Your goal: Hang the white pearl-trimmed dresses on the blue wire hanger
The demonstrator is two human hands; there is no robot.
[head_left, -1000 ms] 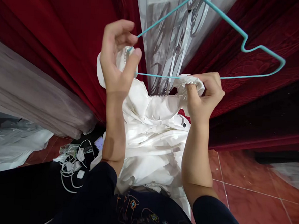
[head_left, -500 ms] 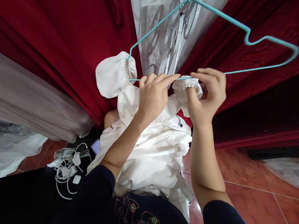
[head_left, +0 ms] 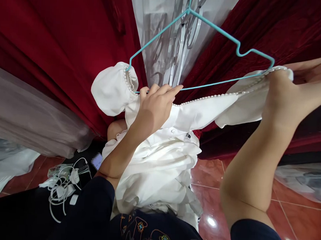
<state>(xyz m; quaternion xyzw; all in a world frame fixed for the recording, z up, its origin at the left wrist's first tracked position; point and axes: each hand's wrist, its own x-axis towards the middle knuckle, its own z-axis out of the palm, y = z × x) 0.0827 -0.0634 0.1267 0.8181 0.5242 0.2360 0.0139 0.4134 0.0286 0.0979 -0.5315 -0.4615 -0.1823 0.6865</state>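
A white dress (head_left: 158, 159) with a pearl-beaded neckline and puffed sleeves lies over my lap, its top raised toward a light-blue wire hanger (head_left: 209, 26). The hanger's left shoulder sits inside the left puff sleeve (head_left: 109, 89). My left hand (head_left: 157, 105) is closed around the hanger's bottom bar and the dress's neckline near the middle. Out to the right, my right hand (head_left: 293, 84) grips the beaded edge of the other sleeve (head_left: 246, 100), stretched out at the hanger's right end. Some of its fingers are hidden behind the fabric.
Red curtains (head_left: 73, 38) hang on both sides, with white metal scrollwork (head_left: 181, 45) between them. At lower left, tangled white cables (head_left: 61, 190) and a phone (head_left: 96, 160) lie on a black surface. Red tiles (head_left: 208, 177) cover the floor.
My right hand has pulled the right sleeve outward to the right, stretching the neckline and bringing the sleeve over the hanger's right end. My left hand keeps its hold near the middle.
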